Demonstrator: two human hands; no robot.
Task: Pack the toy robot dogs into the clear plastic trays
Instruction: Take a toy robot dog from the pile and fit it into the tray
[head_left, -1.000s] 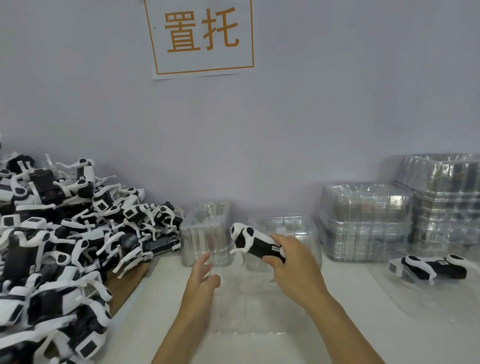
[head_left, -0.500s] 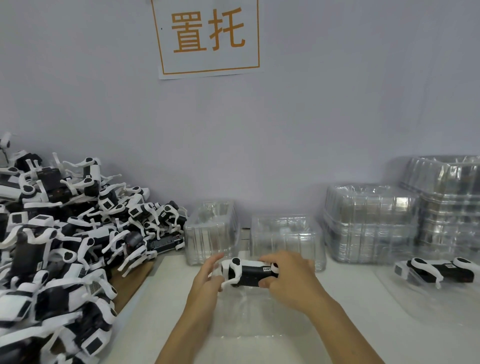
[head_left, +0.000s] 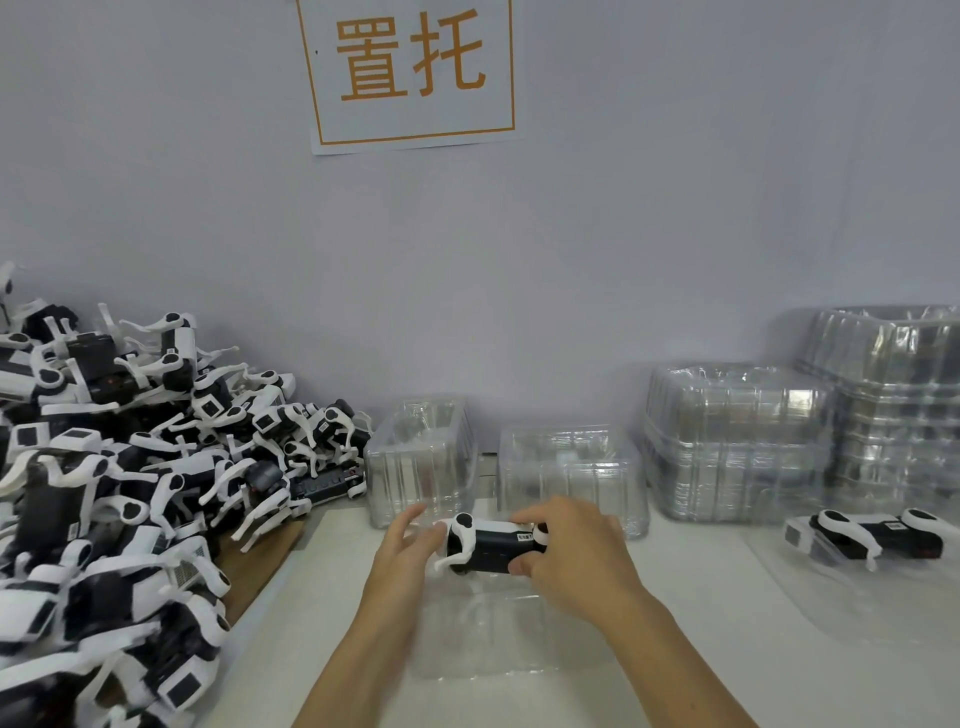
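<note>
— Grey wall (head_left: 675, 234) fills most of what we see, with a white sign (head_left: 413, 73) in orange characters pinned high on it.

— Below it we have the white table (head_left: 701, 649). On its left a big heap of black-and-white toy dogs (head_left: 119, 478) rises against the wall.

— At the right we count tall stacks of clear trays (head_left: 810, 436), and two smaller stacks (head_left: 493, 462) behind our hands.

— One open tray (head_left: 857, 587) at the far right holds a packed dog (head_left: 878, 535), lying on its side.

— Between our hands we hold one toy robot dog (head_left: 491, 543) just above the empty clear tray (head_left: 498, 634) lying in front of us.

— Our right hand (head_left: 576, 561) grips the dog's rear end, thumb below, fingers curled over the top.

— Our left hand (head_left: 408, 558) touches the head end with loosely bent fingers; we cannot tell whether they pinch the white leg.
</note>
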